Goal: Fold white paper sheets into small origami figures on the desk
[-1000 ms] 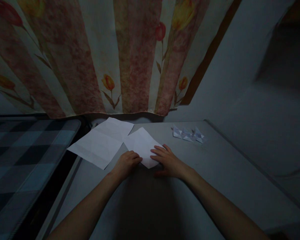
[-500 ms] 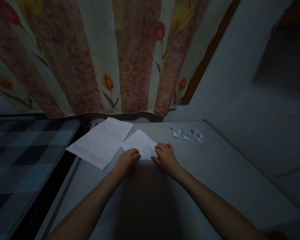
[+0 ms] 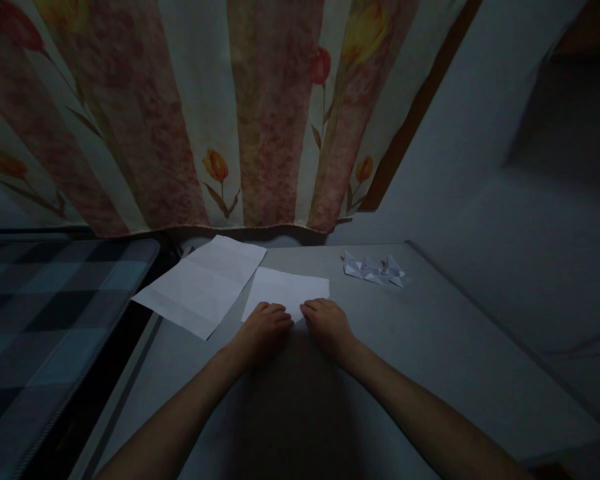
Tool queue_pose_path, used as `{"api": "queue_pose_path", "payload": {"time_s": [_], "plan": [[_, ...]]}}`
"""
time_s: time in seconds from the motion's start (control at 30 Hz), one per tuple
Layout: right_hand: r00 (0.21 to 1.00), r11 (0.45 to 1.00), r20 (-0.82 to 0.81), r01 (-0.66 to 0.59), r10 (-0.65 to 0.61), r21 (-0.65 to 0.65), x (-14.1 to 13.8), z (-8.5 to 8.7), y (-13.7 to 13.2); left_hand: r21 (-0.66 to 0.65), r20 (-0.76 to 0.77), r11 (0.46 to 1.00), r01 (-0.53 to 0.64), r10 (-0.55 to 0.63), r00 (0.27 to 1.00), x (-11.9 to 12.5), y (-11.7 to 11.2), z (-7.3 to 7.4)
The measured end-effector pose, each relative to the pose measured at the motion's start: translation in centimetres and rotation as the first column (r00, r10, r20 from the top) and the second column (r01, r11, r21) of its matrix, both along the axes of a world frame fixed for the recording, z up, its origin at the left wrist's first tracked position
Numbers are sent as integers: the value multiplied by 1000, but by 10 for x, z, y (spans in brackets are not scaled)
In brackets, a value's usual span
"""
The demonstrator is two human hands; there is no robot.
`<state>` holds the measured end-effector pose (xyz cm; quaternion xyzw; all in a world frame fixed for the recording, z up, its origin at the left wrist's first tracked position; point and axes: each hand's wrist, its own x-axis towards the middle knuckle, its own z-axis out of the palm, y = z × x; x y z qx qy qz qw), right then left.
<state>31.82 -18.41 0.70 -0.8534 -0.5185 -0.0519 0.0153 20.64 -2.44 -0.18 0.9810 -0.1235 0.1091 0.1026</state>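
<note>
White paper sheet (image 3: pixel 287 290), a diamond on the tabletop (image 3: pixel 430 333) a second ago, now lies as a flat rectangle under both hands.

Behind hangs a tulip-patterned curtain (image 3: pixel 260 113), and a checked mattress (image 3: pixel 45 300) lies off the tabletop's left edge. A larger creased sheet (image 3: pixel 200 287) rests at the tabletop's back left, its corner just beside the folded one. Half a second ago the near corner was still being carried over. Now the edges lie squared, so the fold looks closed and is being pressed down. The left hand (image 3: pixel 263 327) and right hand (image 3: pixel 327 323) sit side by side, nearly touching, on its near edge. Their fingers are bent with the tips bearing down, gripping nothing. Three or so small folded paper pieces (image 3: pixel 375 269) lie in a row well apart to the right, unmoved.
</note>
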Motion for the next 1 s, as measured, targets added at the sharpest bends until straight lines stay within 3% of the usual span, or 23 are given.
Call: {"api": "queue_pose_path", "payload": {"time_s": [0.23, 0.5, 0.63, 0.8, 0.9, 1.0], "plan": [[995, 996, -66, 74, -70, 57, 9, -2, -1, -161, -156, 978, 131, -156, 975, -8, -2, 17], [986, 1000, -167, 13, -9, 23, 22, -7, -11, -228, -242, 971, 73, -130, 962, -11, 13, 16], [985, 1000, -173, 2, -1, 6, 19, -1, -11, -210, -166, 977, -44, 8, 986, -8, 19, 14], [989, 1000, -149, -20, 19, -4, 8, 5, -10, -181, 124, 943, -280, 304, 945, -4, 21, 6], [993, 999, -114, -33, 31, -13, 1, 8, -8, -94, 239, 944, -317, 331, 913, -2, 19, 5], [998, 999, -54, -36, 35, -26, -6, 11, -7, 77, 205, 942, -328, 307, 929, -1, 14, 6]]}}
